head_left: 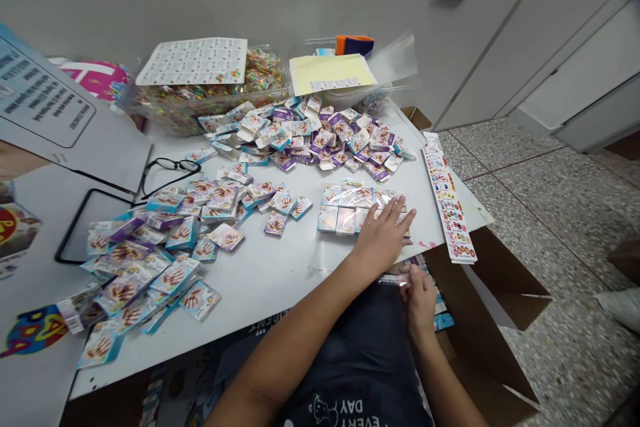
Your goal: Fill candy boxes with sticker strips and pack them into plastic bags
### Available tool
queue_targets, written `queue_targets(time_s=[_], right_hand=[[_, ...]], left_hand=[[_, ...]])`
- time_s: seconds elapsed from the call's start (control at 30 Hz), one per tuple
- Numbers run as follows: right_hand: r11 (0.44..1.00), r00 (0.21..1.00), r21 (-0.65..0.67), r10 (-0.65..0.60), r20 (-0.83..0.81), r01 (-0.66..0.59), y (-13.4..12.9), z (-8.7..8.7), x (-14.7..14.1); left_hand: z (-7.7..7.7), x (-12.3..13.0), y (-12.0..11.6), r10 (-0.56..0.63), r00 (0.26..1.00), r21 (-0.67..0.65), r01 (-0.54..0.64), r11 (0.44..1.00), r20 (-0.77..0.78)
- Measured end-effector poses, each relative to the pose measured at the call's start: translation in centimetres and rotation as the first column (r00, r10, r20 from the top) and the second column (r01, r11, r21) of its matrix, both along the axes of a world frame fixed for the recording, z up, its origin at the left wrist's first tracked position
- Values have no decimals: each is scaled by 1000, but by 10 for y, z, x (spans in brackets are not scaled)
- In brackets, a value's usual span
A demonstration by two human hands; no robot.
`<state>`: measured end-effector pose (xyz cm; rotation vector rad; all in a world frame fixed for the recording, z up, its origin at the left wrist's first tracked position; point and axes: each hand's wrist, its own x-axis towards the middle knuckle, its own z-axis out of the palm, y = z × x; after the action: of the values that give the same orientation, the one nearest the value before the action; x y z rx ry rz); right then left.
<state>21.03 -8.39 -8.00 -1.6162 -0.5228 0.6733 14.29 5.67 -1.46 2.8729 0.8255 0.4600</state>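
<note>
Our left hand (pixel 383 238) spreads over the clear bag (pixel 345 213); our right hand (pixel 419 293) pinches its flap (pixel 391 278) at the near desk edge (pixel 240 324).

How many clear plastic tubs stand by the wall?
2: left tub, beneath a white printed paper sheet; right tub, partly covered by a pale yellow sheet.

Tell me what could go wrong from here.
The left hand presses on the clear bag while the right hand pinches its near end; a tug could shift the boxes inside. The sticker strips overhang the table edge and might be knocked off. Loose boxes lie beside the glasses and could slide against them.
</note>
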Motion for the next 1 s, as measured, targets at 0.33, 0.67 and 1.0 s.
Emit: queue_targets(time_s=[0.33,0.67,1.0], right_hand=[[990,990,-38,137,19,-136,1,4,-5],[1000,952,-3,6,305,-5,-4,11,3],[928,213,-100,185,959,-358,51,77,68]], left_hand=[[4,6,15,125,992,-54,-126,991,-17],[14,-2,13,178,984,-123,-178,976,-12],[15,-99,40,255,965,-96,-261,961,-68]])
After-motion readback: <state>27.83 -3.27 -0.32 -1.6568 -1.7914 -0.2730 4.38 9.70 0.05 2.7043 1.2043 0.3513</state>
